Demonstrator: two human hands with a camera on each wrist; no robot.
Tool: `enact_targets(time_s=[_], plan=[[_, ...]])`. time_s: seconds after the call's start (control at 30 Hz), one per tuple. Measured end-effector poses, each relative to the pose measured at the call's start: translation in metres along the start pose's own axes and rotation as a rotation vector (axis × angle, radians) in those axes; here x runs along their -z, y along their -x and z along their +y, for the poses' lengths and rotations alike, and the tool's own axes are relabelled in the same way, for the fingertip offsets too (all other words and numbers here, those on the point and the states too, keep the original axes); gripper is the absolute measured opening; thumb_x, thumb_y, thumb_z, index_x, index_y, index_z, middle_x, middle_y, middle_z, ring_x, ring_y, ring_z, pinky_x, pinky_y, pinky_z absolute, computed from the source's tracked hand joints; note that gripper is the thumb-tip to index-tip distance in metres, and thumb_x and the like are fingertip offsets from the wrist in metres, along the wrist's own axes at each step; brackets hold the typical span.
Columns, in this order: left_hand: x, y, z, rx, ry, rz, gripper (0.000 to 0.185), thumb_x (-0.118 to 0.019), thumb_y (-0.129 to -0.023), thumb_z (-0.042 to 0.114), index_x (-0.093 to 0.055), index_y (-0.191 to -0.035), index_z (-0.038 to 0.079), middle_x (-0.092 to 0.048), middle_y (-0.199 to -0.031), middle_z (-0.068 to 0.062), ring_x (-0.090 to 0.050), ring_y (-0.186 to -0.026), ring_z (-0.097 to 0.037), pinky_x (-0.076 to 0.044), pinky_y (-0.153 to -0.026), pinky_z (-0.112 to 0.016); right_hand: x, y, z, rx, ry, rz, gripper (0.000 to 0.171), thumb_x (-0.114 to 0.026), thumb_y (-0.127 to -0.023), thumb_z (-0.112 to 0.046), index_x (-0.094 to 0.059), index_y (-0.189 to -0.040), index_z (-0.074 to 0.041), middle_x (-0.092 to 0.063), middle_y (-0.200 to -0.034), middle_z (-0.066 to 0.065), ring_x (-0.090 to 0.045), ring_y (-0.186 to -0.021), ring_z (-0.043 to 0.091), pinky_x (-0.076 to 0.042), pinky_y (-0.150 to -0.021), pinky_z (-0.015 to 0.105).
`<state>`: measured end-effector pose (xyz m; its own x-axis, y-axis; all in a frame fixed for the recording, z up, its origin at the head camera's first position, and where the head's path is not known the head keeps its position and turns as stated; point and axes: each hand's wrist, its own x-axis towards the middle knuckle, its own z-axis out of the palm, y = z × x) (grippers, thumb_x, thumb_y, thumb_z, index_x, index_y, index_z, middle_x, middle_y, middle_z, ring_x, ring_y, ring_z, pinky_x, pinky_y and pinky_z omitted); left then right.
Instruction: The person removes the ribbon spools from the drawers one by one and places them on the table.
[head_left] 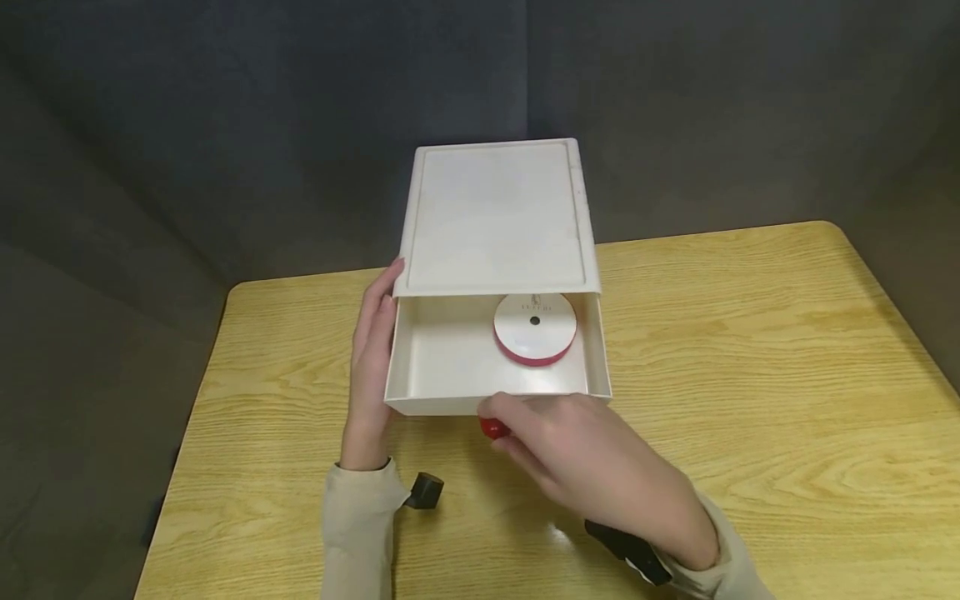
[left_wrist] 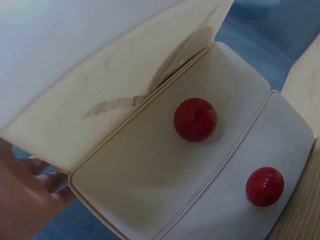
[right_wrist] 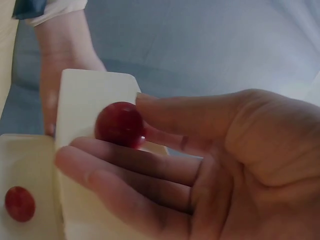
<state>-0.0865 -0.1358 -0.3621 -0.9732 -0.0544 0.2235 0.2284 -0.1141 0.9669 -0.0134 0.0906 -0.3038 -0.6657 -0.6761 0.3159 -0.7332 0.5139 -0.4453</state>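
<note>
A white drawer box [head_left: 495, 217] stands on the table with its top drawer [head_left: 442, 350] pulled out toward me. Inside the drawer, toward its right back corner, lies a ribbon spool [head_left: 536, 325] with a white label face and a dark pink edge. My right hand [head_left: 592, 450] pinches the red round knob [right_wrist: 120, 125] on the drawer's front between thumb and fingers. Along the box's left side rests my left hand [head_left: 371, 358], its fingers fairly straight against the wall. A second red knob [left_wrist: 265, 186] sits on the lower front.
The wood-grain table [head_left: 750, 375] extends on both sides of the box. Behind it hangs a dark grey curtain [head_left: 300, 125]. A black wrist device [head_left: 425, 490] sticks out from the left sleeve, and another dark device [head_left: 626, 550] is at the right wrist.
</note>
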Motion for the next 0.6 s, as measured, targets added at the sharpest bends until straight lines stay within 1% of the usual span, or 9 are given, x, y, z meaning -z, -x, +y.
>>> enact_targets(time_s=[0.23,0.37,0.43,0.6], plan=[[0.000,0.000,0.000,-0.008,0.027,-0.014,0.047,-0.035,-0.112,0.025,-0.043,-0.157,0.012,-0.042,-0.159,0.001,-0.039,-0.145,-0.020,-0.030,-0.117,-0.051,0.005,0.010,-0.014,-0.003,0.000,-0.085,0.023,-0.077,-0.093,-0.009,-0.058,-0.103,-0.015,-0.062,-0.081,-0.012,-0.052,-0.065,0.002,-0.048,-0.060,0.021],[0.001,0.000,0.000,0.011,0.040,-0.016,0.047,-0.035,-0.112,0.027,-0.043,-0.157,0.015,-0.042,-0.159,0.004,-0.039,-0.145,-0.019,-0.030,-0.117,-0.051,0.006,0.015,-0.019,-0.004,-0.007,-0.117,0.027,-0.078,-0.092,-0.012,-0.055,-0.104,-0.016,-0.053,-0.075,-0.015,-0.047,-0.062,0.001,-0.044,-0.057,0.019],[0.001,0.001,0.000,0.025,0.043,-0.017,0.047,-0.035,-0.113,0.028,-0.043,-0.157,0.017,-0.042,-0.159,0.006,-0.040,-0.145,-0.018,-0.031,-0.117,-0.052,0.006,0.018,-0.021,-0.001,-0.006,-0.124,0.028,-0.078,-0.092,-0.013,-0.054,-0.105,-0.016,-0.050,-0.074,-0.016,-0.046,-0.062,0.001,-0.043,-0.057,0.018],[0.001,0.002,0.001,0.039,0.060,-0.019,0.046,-0.036,-0.113,0.028,-0.043,-0.157,0.019,-0.042,-0.159,0.006,-0.040,-0.145,-0.019,-0.031,-0.116,-0.052,0.008,0.020,-0.025,0.012,-0.011,-0.136,0.029,-0.075,-0.092,-0.006,-0.053,-0.107,-0.017,-0.047,-0.074,-0.017,-0.045,-0.063,0.000,-0.041,-0.058,0.016]])
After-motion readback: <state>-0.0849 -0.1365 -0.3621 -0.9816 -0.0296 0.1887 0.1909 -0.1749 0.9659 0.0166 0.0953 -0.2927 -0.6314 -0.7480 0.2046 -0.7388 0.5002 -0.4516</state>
